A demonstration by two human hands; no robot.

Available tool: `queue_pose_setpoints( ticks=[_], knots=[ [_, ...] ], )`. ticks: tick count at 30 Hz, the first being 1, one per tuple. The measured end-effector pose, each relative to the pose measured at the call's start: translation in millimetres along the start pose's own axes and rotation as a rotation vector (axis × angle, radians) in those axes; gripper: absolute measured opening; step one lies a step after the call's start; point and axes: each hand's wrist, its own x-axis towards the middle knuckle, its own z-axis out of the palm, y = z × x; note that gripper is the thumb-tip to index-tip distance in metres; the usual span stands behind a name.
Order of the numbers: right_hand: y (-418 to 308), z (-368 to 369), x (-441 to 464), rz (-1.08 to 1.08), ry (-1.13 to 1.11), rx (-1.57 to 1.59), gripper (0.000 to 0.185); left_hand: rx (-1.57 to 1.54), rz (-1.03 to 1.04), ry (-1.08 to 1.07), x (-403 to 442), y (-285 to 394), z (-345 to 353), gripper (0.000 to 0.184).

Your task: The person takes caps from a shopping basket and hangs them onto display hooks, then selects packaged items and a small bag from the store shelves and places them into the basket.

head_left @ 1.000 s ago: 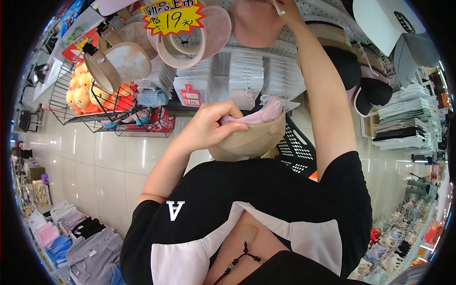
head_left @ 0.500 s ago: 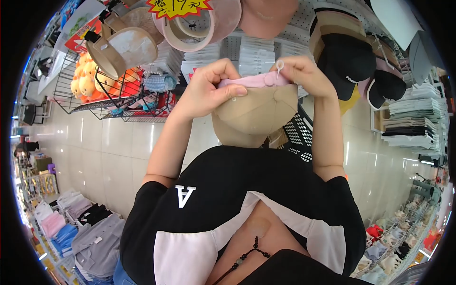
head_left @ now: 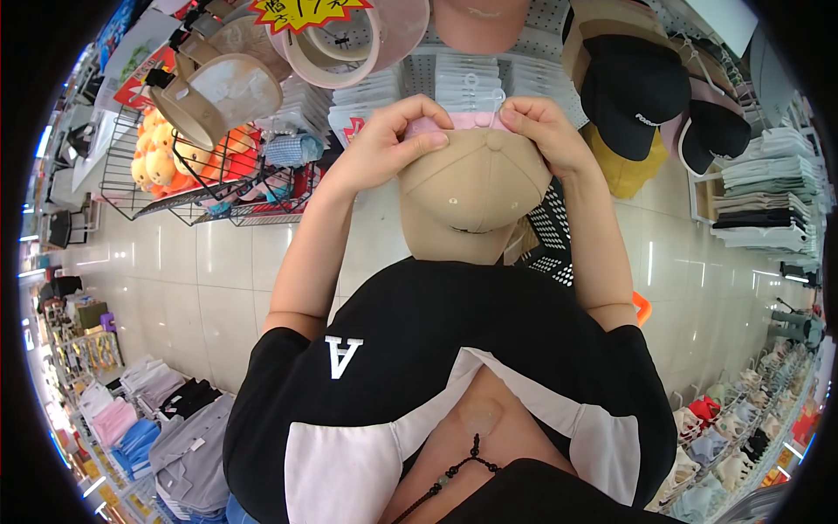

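Observation:
A beige baseball cap [head_left: 476, 188] hangs upright in front of my chest, its crown facing me and its brim pointing down. Behind its top edge shows something pink [head_left: 467, 120], apparently a second cap stacked with it. My left hand [head_left: 393, 144] grips the caps at the upper left, thumb across the beige crown and fingers behind. On the upper right, my right hand [head_left: 550, 135] pinches the edge beside a clear plastic hanging loop [head_left: 498, 96]. The fingertips of the right hand are partly hidden behind the caps.
Black caps [head_left: 628, 96] hang at the right, and sun visors [head_left: 231, 92] at the upper left. A pink cap [head_left: 480, 22] is on the pegboard ahead. A wire basket [head_left: 157, 196] holds orange plush toys. Below the caps stands a black perforated basket [head_left: 554, 236].
Both hands have lifted the caps slightly and turned the beige crown more squarely toward me. My right hand has shifted from the loop to the cap edge beside it.

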Motion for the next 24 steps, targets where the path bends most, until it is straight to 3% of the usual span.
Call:
queue_pose_setpoints(
  ticks=[5, 7, 14, 17, 19, 24],
  knots=[
    [-5.6, 0.9, 3.3, 0.062, -0.014, -0.004, 0.019, -0.07, -0.145, -0.142, -3.6, 0.7, -7.3, 0.018],
    [-21.5, 2.0, 2.3, 0.085, -0.129, -0.061, 0.018, -0.086, -0.124, -0.14, -3.4, 5.7, -5.5, 0.018],
    [-50.5, 22.4, 8.6, -0.066, -0.175, -0.142, 0.019, -0.049, -0.058, -0.157, -4.2, 26.6, 1.1, 0.019],
    [-54.3, 23.7, 7.0, -0.068, -0.218, -0.092, 0.017, -0.003, 0.018, -0.136, -6.8, 35.8, 2.3, 0.02],
    [-49.6, 23.9, 7.7, -0.107, -0.248, 0.116, 0.012, 0.009, 0.017, -0.142, -8.4, 37.5, 1.2, 0.02],
    [-52.0, 23.4, 4.1, -0.058, -0.25, 0.183, 0.008, 0.039, 0.031, -0.163, -7.6, 36.5, -2.3, 0.02]
  ],
)
